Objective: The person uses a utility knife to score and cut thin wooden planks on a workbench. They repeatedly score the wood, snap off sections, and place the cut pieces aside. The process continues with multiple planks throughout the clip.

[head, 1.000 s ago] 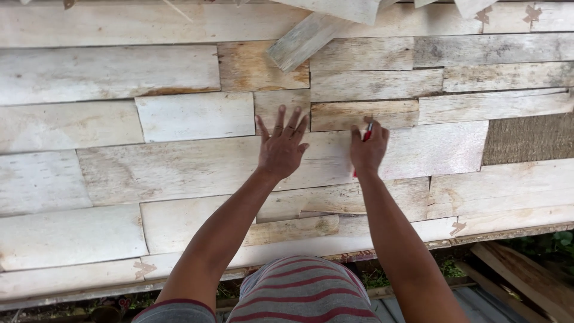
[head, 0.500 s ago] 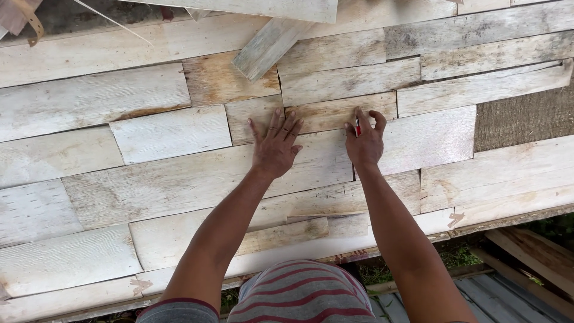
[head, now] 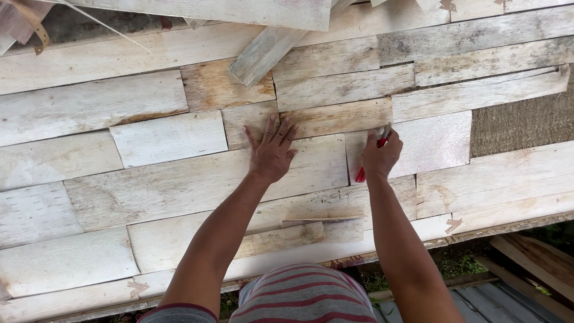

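My left hand [head: 272, 152] lies flat, fingers spread, on the pale plank [head: 197, 179] — grip apart. Just right of it my right hand [head: 380, 157] is clamped on a red pencil [head: 362, 173]. I'd press the plank firmly and keep the pencil tip steady.

1. Red tool [head: 362, 173] in right hand [head: 381, 157]: only the handle end and a pale tip show; fist hides the rest, kind undeterminable.
2. Boards under left hand [head: 272, 151] palm: seam hidden.
3. Loose plank [head: 263, 54]: upper end covered by another board.
4. Person's striped shirt [head: 302, 302]: cut off at bottom edge.
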